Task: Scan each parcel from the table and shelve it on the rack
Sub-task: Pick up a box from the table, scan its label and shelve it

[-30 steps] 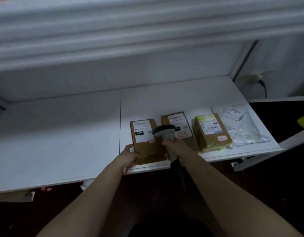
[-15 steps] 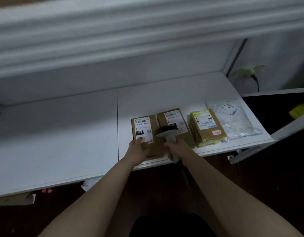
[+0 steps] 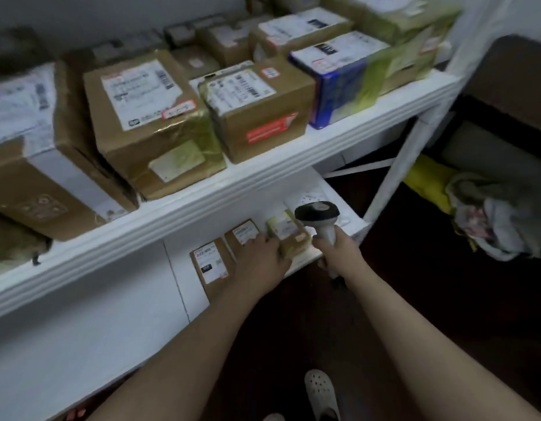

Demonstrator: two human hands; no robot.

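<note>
- A white clog (image 3: 320, 393) is showing at the bottom edge, standing on the dark floor between the two forearms.
- Both bare forearms are reaching forward from the bottom corners, closing in on the front right end of the lower shelf (image 3: 111, 314).
- The left hand (image 3: 260, 262) is lying palm down with its back to the camera. It is covering the near part of the middle brown parcel (image 3: 244, 233) and touching the left side of the yellow-taped parcel (image 3: 289, 237). Its fingertips are hiding behind the knuckles, so I cannot tell whether it is gripping or only resting.
- The right hand (image 3: 339, 253) is wrapping its fingers round the pale handle of the scanner (image 3: 317, 214) and holding it upright just beside the shelf's front edge. The dark scanner head is sitting over the right end of the yellow-taped parcel.
- The left brown parcel (image 3: 211, 265) is lying flat with its label up, just beside the left wrist.
- All three parcels are lying in a row along the front of the lower shelf.
- Above and behind them, the upper shelf (image 3: 202, 202) is carrying a crowded row of cardboard boxes (image 3: 150, 117). A blue box (image 3: 339, 86) is standing toward its right end.
- At the far right a white rack post (image 3: 396, 165) is slanting down, and a heap of cloth (image 3: 494, 217) is lying beyond it.
</note>
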